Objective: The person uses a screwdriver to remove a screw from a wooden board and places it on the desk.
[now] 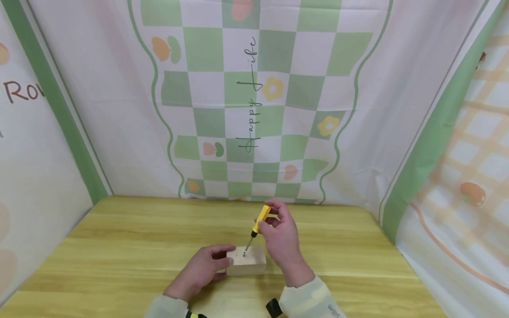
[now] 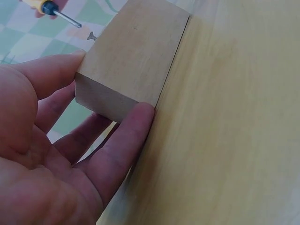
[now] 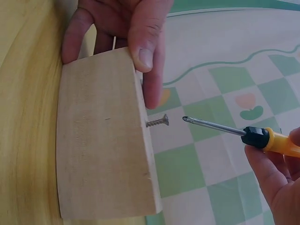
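Observation:
A pale wooden block (image 1: 248, 268) lies on the table, with small holes in its top face. One screw (image 3: 158, 121) stands up out of that face, its head and part of its thread exposed. My left hand (image 1: 203, 268) grips the block's left end, thumb and fingers spread round it, as the left wrist view (image 2: 51, 136) also has it. In my right hand (image 1: 284, 240) is a screwdriver (image 1: 261, 219) with a yellow handle and black collar, held tilted by thumb and fingers. Its metal tip sits a short gap away from the screw head in the right wrist view.
The wood-grain table (image 1: 119, 247) spreads out on both sides of the block. Behind it hangs a green-and-white checked curtain (image 1: 238, 88), and more printed cloth (image 1: 457, 176) hangs at the right. Dark bands show at both sleeve cuffs.

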The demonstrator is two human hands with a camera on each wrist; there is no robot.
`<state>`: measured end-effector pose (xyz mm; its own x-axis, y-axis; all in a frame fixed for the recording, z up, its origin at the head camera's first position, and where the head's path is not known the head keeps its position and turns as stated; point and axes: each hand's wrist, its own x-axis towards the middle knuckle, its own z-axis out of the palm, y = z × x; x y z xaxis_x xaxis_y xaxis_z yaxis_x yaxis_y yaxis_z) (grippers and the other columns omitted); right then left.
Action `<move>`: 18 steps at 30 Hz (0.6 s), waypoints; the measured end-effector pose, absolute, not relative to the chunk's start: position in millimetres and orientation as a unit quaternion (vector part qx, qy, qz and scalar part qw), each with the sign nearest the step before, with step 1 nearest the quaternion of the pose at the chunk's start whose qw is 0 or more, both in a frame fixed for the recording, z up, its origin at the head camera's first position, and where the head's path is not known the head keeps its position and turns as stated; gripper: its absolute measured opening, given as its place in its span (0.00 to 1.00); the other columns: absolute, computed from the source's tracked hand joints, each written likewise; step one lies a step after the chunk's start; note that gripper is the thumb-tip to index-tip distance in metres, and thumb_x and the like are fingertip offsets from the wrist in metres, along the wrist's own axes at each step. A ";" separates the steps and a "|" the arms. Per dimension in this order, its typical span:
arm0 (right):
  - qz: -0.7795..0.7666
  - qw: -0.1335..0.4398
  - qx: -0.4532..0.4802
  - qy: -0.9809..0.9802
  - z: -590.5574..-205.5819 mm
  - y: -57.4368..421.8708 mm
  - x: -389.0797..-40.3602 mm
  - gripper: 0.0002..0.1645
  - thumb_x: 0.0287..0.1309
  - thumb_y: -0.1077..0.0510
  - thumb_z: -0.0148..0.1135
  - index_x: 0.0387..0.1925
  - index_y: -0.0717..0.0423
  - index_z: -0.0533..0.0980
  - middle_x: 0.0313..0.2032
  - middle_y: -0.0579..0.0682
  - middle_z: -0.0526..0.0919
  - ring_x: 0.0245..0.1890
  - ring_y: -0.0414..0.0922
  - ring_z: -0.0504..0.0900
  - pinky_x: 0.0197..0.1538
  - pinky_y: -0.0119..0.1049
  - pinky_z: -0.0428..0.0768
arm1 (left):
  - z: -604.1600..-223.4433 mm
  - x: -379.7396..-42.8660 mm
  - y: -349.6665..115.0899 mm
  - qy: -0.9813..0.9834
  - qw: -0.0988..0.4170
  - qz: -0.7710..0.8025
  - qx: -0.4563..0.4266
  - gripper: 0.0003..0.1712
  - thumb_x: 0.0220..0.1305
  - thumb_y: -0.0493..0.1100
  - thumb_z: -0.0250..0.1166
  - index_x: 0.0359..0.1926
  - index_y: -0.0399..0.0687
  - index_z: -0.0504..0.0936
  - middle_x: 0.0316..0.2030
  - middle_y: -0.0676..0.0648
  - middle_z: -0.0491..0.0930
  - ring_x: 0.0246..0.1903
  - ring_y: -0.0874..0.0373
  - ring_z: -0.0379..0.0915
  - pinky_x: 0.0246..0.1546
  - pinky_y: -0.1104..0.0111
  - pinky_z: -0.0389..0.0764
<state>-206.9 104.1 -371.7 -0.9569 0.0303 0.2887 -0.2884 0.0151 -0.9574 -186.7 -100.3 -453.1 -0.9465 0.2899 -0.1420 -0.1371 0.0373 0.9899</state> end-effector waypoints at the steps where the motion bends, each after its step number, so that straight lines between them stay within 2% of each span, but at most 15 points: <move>1: 0.695 0.115 0.093 -0.704 -372.6 103.6 -207.4 0.28 0.57 0.76 0.58 0.57 0.55 0.71 0.51 0.59 0.72 0.46 0.62 0.80 0.42 0.41 0.84 | -453.1 -186.8 -100.2 0.703 0.155 0.692 0.054 0.27 0.64 0.37 0.69 0.64 0.41 0.77 0.61 0.37 0.73 0.49 0.49 0.77 0.44 0.56 0.83; 18: 0.658 0.122 0.097 -0.737 -377.2 98.1 -207.1 0.27 0.58 0.73 0.60 0.57 0.50 0.72 0.51 0.59 0.73 0.44 0.54 0.81 0.40 0.39 0.84 | -454.1 -188.1 -98.8 0.710 0.150 0.687 0.045 0.25 0.64 0.37 0.69 0.62 0.42 0.79 0.61 0.37 0.73 0.48 0.49 0.77 0.43 0.56 0.83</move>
<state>-207.1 98.1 -377.2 -0.9512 0.0170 0.3080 -0.3040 0.1161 -0.9456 -188.1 -98.8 -454.1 -0.9512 0.2697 -0.1501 -0.1414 0.0517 0.9886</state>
